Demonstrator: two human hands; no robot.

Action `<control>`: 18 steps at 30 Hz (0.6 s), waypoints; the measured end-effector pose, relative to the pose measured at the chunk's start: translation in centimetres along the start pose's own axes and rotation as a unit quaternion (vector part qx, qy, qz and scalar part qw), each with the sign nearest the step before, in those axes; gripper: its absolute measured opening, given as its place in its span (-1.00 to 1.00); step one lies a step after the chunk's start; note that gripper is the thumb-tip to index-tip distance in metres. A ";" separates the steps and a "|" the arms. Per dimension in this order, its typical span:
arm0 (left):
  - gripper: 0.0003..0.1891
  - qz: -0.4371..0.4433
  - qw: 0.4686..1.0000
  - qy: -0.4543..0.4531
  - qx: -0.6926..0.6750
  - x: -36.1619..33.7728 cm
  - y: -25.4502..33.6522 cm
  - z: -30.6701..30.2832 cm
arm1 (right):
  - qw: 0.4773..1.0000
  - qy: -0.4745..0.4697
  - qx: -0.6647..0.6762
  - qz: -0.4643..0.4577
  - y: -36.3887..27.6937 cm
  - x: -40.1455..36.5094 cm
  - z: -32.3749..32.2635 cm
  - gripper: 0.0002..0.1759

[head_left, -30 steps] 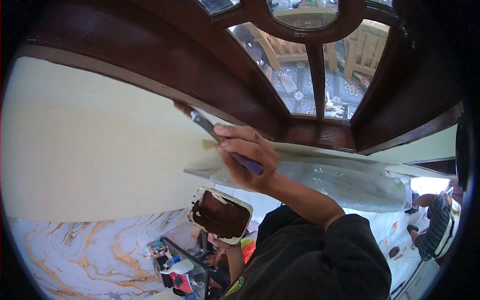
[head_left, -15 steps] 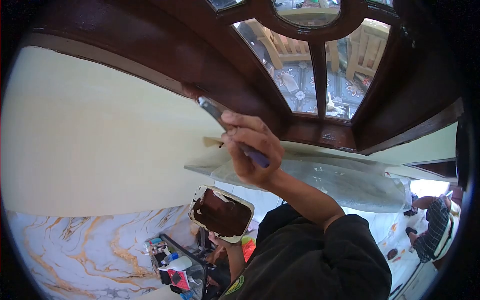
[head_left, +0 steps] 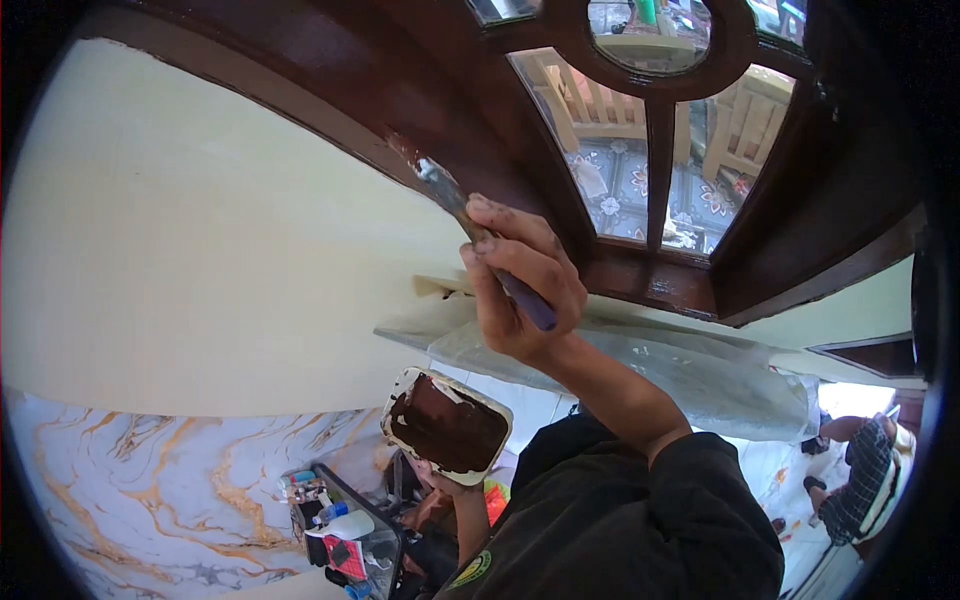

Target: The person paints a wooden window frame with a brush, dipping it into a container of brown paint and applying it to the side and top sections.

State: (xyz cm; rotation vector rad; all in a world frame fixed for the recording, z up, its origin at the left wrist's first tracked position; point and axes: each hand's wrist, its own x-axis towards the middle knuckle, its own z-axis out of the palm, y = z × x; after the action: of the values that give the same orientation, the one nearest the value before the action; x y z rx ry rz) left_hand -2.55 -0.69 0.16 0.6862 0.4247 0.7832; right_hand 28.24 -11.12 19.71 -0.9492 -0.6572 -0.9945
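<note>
Up by the dark brown door frame [head_left: 330, 70], the person's right hand [head_left: 530, 280] is closed round a slim paintbrush [head_left: 485, 235], thumb and fingers pinching its handle, purple end pointing back toward the wrist. The brush tip is at the frame, close to where it meets the cream wall [head_left: 200, 230], though the bristles are too blurred to say whether they touch.

Lower down, the left hand [head_left: 452, 483] grips a pale tub [head_left: 496, 467] at its near edge, with some of the fingers hidden beneath. Dark brown paint [head_left: 450, 430] coats the inside, and its rim is smeared. The tub is tilted so that I can see right into it.

Beyond the right hand, a cloudy plastic sheet [head_left: 660, 375] lies below the door's glass panes [head_left: 590, 150], which show wooden chairs [head_left: 740, 120] and a patterned floor [head_left: 625, 190]. Under the cream wall runs a gold-veined marble panel [head_left: 200, 490]. Beside it is a black-edged table [head_left: 385, 550], with a white bottle [head_left: 352, 524] and a red packet [head_left: 346, 558] among the clutter. Well apart, at the far right, is another person in checked clothing [head_left: 868, 475].
</note>
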 end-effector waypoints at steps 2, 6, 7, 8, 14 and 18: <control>-0.18 -0.012 0.999 -0.024 -0.031 0.1 0.1 -0.5 | 1.000 0.005 -0.009 -0.025 0.1 0.0 0.5 -0.73; -0.15 -0.004 1.000 -0.001 0.007 0.3 0.1 -2.1 | 0.999 -0.031 0.005 0.007 -0.9 -1.3 0.7 -0.71; -0.15 -0.004 1.000 0.001 0.005 0.3 0.1 -2.6 | 0.999 -0.027 0.021 0.020 -1.0 -1.7 0.6 -0.69; -0.14 -0.008 1.000 -0.001 -0.006 0.4 0.2 -3.1 | 0.999 -0.029 0.021 0.020 -0.9 -1.7 0.5 -0.69; -0.14 -0.010 1.000 -0.013 -0.008 1.0 0.2 -4.2 | 0.999 0.033 -0.038 0.021 0.8 -1.0 1.0 -0.75; -0.19 -0.027 0.999 -0.015 -0.044 1.4 0.5 -2.3 | 0.996 0.034 0.016 0.076 -1.0 -2.1 0.6 -0.75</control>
State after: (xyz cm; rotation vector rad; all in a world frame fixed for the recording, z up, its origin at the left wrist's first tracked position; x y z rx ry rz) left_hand -3.25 1.57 -1.23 0.6007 0.3781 0.7356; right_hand 26.44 -9.95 18.67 -0.9194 -0.5338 -0.8750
